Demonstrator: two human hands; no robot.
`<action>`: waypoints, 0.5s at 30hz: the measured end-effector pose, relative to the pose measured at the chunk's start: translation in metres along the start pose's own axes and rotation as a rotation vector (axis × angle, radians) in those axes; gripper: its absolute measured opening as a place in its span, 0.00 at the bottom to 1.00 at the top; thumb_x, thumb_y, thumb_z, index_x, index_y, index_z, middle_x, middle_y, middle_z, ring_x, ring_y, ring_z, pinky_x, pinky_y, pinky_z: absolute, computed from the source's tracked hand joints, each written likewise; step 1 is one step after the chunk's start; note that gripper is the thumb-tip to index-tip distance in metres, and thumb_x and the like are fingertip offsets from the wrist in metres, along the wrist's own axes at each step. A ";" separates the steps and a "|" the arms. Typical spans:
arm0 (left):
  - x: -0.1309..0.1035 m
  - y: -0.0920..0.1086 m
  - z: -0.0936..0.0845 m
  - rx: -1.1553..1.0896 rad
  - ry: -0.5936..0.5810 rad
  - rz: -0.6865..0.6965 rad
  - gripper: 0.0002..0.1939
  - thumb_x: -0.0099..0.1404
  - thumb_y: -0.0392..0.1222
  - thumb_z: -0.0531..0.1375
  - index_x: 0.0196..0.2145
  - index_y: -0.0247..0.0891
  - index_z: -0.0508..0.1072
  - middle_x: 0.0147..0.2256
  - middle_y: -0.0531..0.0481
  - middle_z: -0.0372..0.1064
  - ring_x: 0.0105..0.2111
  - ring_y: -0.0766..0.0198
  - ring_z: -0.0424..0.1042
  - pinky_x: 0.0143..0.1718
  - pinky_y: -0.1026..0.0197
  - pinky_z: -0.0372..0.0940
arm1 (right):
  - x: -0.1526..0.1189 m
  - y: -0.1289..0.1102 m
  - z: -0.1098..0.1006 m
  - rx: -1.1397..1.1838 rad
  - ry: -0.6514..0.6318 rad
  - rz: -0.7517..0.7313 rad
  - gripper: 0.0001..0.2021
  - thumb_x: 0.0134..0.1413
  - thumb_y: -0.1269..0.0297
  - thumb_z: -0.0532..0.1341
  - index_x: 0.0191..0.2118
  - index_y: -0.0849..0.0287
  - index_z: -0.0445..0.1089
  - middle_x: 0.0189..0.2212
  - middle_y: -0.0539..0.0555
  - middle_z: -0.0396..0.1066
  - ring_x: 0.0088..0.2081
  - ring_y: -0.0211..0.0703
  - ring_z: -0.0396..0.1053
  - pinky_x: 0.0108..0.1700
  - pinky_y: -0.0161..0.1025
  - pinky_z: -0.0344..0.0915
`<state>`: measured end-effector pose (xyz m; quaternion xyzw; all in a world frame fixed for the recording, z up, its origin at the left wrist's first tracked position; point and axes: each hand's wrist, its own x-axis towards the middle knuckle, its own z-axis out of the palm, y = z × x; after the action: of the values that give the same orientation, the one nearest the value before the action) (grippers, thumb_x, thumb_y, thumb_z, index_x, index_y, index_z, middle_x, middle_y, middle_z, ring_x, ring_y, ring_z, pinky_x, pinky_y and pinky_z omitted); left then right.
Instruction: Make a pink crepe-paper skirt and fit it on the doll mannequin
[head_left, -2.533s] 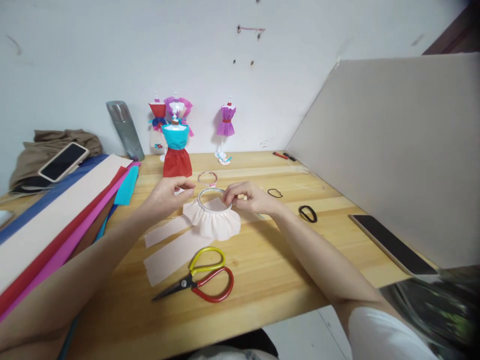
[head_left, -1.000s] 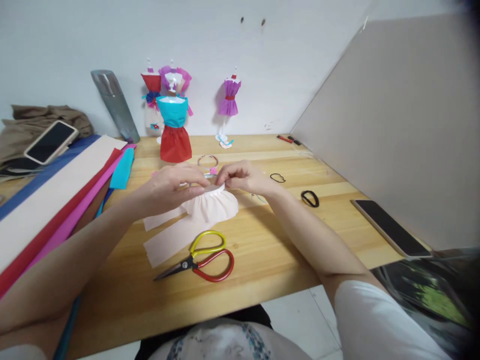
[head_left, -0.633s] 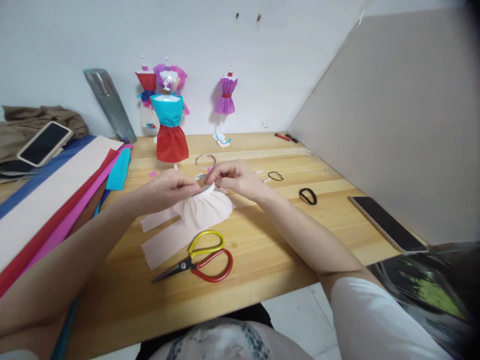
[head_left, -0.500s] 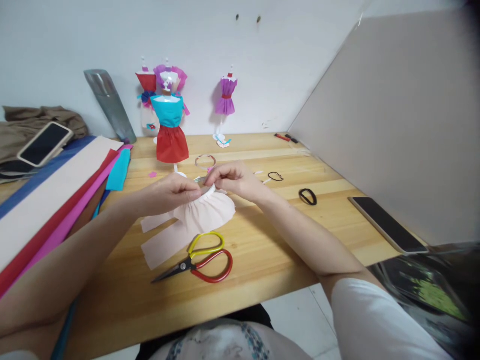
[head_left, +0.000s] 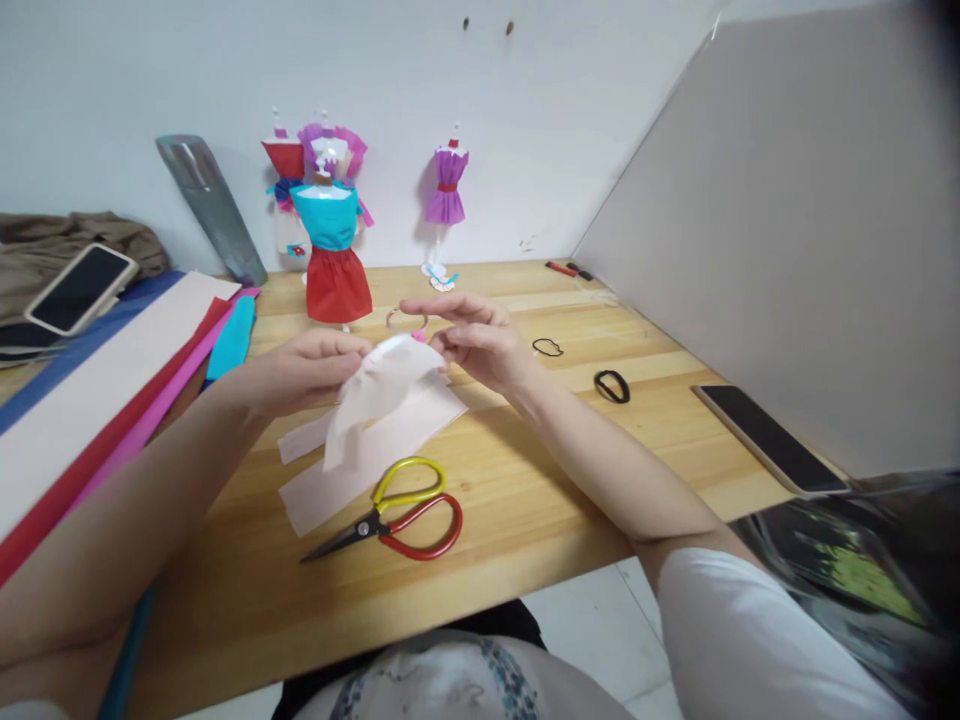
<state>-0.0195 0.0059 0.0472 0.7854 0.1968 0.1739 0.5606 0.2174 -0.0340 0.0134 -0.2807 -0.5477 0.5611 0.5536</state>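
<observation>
- Taking twelve o'clock toward the wall and the pale pink piece [head_left: 386, 385] as my centre, a phone in a light case [head_left: 81, 288] rests against a crumpled brown cloth [head_left: 127, 235] far out at ten o'clock.
- Toward nine, coloured strips [head_left: 127, 370] lie slanting side by side, my forearm covering some of them.
- Between ten and eleven, a grey bottle [head_left: 214, 210] appears slanted in front of the wall.
- My left grip [head_left: 300, 372], at nine, pinches the piece's left edge between thumb and fingers.
- Flat pale strips [head_left: 319, 500] lie at eight on the bench [head_left: 525, 530], running partly beneath the piece.
- At eleven stands a dress form in a blue top and red skirt [head_left: 334, 235], two more dressed forms behind it.
- Scissors [head_left: 373, 522] lie at six, handles yellow and red, blades pointing to eight.
- The piece itself is raised between my hands, a white band along its upper edge.
- A small ring [head_left: 391, 324] lies at twelve, partly hidden behind my right fingers.
- A purple-dressed form [head_left: 448, 190] stands near one.
- My right grip [head_left: 484, 340], at two, has its upper fingers stretched out; whether the others pinch the right edge, I cannot tell.
- Toward three lie a thin black loop [head_left: 547, 355], a thicker black band [head_left: 602, 386], then a dark-screened phone [head_left: 769, 438].
</observation>
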 end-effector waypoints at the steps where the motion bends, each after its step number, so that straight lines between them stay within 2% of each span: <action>1: -0.001 0.002 -0.001 -0.109 -0.025 0.027 0.21 0.62 0.56 0.62 0.25 0.34 0.69 0.20 0.54 0.63 0.20 0.70 0.60 0.23 0.65 0.58 | 0.001 0.002 -0.003 -0.033 0.043 0.006 0.14 0.44 0.66 0.63 0.41 0.58 0.73 0.47 0.54 0.76 0.25 0.33 0.72 0.23 0.31 0.64; 3: -0.003 0.007 -0.004 -0.299 -0.059 0.143 0.21 0.61 0.54 0.64 0.22 0.35 0.66 0.17 0.56 0.60 0.18 0.70 0.59 0.21 0.66 0.56 | 0.004 0.008 -0.014 -0.216 0.084 0.051 0.12 0.47 0.63 0.62 0.39 0.60 0.71 0.41 0.55 0.76 0.21 0.32 0.68 0.20 0.31 0.59; 4: -0.004 0.010 -0.006 -0.338 -0.070 0.204 0.20 0.62 0.52 0.64 0.21 0.35 0.66 0.16 0.55 0.59 0.18 0.70 0.59 0.20 0.66 0.56 | 0.005 0.013 -0.021 -0.364 0.062 0.095 0.10 0.47 0.63 0.61 0.37 0.61 0.70 0.36 0.54 0.75 0.21 0.32 0.66 0.21 0.31 0.58; 6: -0.007 0.015 -0.009 -0.335 -0.079 0.278 0.19 0.62 0.49 0.64 0.21 0.35 0.67 0.15 0.54 0.60 0.18 0.69 0.60 0.19 0.66 0.56 | 0.006 0.023 -0.036 -0.751 -0.086 0.133 0.08 0.50 0.64 0.57 0.33 0.62 0.69 0.26 0.51 0.71 0.21 0.33 0.63 0.24 0.32 0.58; 10: -0.011 0.021 -0.015 -0.246 -0.023 0.301 0.20 0.62 0.48 0.64 0.19 0.34 0.67 0.15 0.53 0.61 0.17 0.69 0.61 0.19 0.66 0.58 | 0.005 0.038 -0.052 -0.952 -0.253 0.146 0.03 0.41 0.71 0.60 0.27 0.63 0.70 0.24 0.50 0.68 0.25 0.35 0.62 0.29 0.33 0.56; 15: -0.014 0.020 -0.017 -0.231 0.004 0.290 0.21 0.62 0.51 0.64 0.20 0.33 0.70 0.15 0.53 0.62 0.17 0.70 0.63 0.19 0.68 0.60 | 0.003 0.042 -0.045 -1.101 -0.352 0.111 0.04 0.40 0.77 0.58 0.23 0.62 0.67 0.25 0.50 0.65 0.28 0.35 0.59 0.32 0.34 0.50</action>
<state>-0.0373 0.0066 0.0709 0.7355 0.0611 0.2758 0.6159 0.2447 -0.0091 -0.0353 -0.4579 -0.8271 0.2602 0.1964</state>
